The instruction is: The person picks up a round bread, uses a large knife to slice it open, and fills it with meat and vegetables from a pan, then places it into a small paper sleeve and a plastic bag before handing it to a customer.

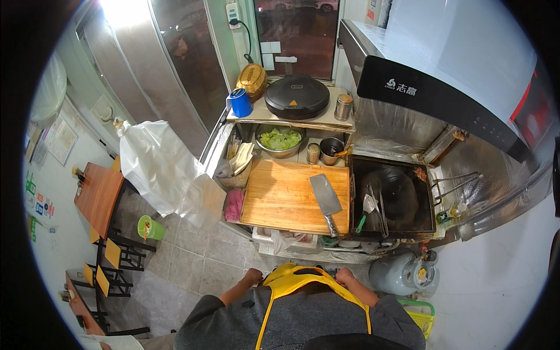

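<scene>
From the head camera we look down on a small kitchen corner, and at the bottom edge we see the person's own body in a grey top with a yellow apron [294,279]. The left hand [254,275] is closed into a loose fist just beside the apron's upper left corner, and the right hand [344,276] is closed in the same way at the upper right corner; both seem to touch the apron's neck strap, but we cannot tell if the fingers really grip it, because they are small and partly hidden. In front of the hands, well apart from them, a wooden cutting board [283,195] lies on the counter. A cleaver [325,197] lies flat on the right part of the board, with its handle pointing toward the person. To the right of the board there is a dark wok [399,195] with metal utensils lying inside it. Behind the board a metal bowl of green leaves [280,140] stands, and on the shelf above it we see a round black electric pan [297,96], a blue cup [240,102] and a woven basket [252,79]. A grey gas cylinder [399,273] stands on the floor near the right hand.
</scene>
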A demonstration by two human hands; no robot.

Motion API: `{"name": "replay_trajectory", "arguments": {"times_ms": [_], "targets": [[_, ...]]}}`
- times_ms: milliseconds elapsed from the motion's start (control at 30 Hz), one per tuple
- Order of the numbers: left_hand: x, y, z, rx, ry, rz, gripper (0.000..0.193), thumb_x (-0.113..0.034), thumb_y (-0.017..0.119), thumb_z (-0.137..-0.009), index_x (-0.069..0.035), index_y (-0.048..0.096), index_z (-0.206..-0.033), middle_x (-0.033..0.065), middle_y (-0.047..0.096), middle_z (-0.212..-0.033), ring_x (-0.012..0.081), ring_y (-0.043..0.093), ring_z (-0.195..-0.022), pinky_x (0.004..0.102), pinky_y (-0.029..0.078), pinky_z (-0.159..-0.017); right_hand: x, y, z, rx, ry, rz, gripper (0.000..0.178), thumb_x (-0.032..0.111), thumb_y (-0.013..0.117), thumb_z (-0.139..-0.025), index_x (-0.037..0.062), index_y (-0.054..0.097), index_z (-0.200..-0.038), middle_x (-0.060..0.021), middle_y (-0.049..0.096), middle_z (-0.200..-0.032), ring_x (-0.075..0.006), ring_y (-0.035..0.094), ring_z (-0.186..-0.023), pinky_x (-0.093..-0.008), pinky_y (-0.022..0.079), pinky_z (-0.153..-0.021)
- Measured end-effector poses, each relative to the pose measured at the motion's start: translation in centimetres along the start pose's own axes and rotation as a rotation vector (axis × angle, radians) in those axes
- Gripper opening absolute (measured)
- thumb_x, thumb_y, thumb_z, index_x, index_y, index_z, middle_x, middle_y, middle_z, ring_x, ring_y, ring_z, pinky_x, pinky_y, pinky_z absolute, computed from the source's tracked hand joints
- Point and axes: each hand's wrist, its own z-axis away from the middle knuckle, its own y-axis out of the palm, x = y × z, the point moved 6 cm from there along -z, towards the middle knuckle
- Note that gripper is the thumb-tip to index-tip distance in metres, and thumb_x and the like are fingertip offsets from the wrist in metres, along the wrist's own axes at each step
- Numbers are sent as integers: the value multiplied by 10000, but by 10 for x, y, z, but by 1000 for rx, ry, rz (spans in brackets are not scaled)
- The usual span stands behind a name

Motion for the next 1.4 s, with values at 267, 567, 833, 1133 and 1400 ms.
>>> {"name": "replay_trajectory", "arguments": {"times_ms": [267,567,833,1133,1400], "targets": [[0,12,11,-31,16,57,291,-329,604,-825,-99,714,-685,94,687,-663,271,683,-618,395,533,-588,-10,4,-1,6,41,-42,232,52,540,-856,-34,618,-655,-145,595,-611,-232,561,-480,-390,424,-454],[-11,6,8,-17,16,-35,296,-344,617,-810,-94,721,-689,120,693,-699,317,687,-682,440,538,-634,1,-5,17,-12,66,-109,208,28,575,-853,-37,600,-657,-142,593,-625,-219,551,-471,-374,400,-431],[-5,6,6,-18,-26,-67,316,-363,619,-808,-84,724,-700,143,692,-738,342,681,-715,453,535,-639,-5,-5,14,-6,87,-175,191,38,574,-861,-36,613,-689,-140,605,-634,-210,579,-491,-365,406,-426],[-11,3,10,-75,29,-57,297,-358,634,-774,-82,732,-725,161,686,-744,363,671,-712,462,528,-631,-15,6,-2,2,69,-83,262,96,542,-880,-21,639,-667,-129,631,-637,-219,598,-517,-384,458,-482],[-9,16,13,-25,-6,-36,268,-339,638,-757,-89,733,-731,153,687,-732,363,672,-703,453,531,-622,-7,2,8,-7,13,59,245,172,583,-850,-5,703,-732,-133,674,-688,-266,654,-583,-398,510,-556]]}}
